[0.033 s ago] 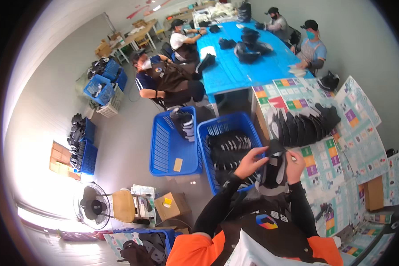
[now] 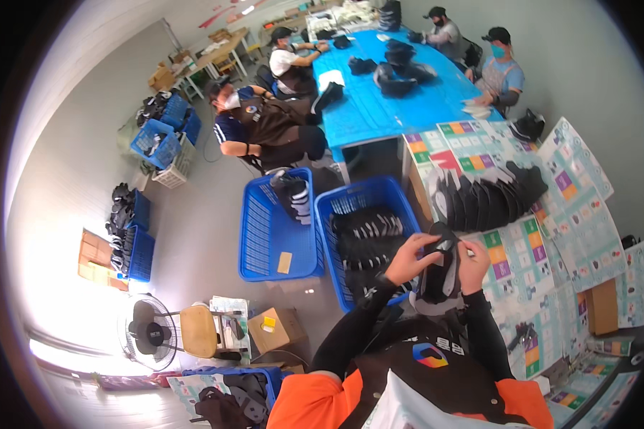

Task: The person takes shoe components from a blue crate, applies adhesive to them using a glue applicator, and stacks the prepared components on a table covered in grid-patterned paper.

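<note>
A black-and-grey shoe upper (image 2: 432, 284) is held upright in front of my apron, between both hands. My left hand (image 2: 408, 259) is closed on its left upper edge, thumb and fingers near the opening. My right hand (image 2: 472, 267) pinches the opposite edge. A small light patch shows at the opening between my fingers; what it is, I cannot make out. Just beyond my hands, a row of similar black shoe uppers (image 2: 488, 201) leans together on the paper-covered table (image 2: 506, 252). Close to my left hand stands a blue basket (image 2: 326, 227) holding several stacked uppers.
Another blue basket (image 2: 254, 239) contains a few uppers and a tan card. People sit around the blue table (image 2: 358, 118), which carries more dark pieces. A standing fan (image 2: 150, 333), a wooden-seated chair (image 2: 198, 332) and a cardboard box (image 2: 276, 329) occupy the lower left.
My left fingers have shifted slightly up and over the upper's edge, and my right fingers have come nearer its opening. The whole view has shifted a little.
</note>
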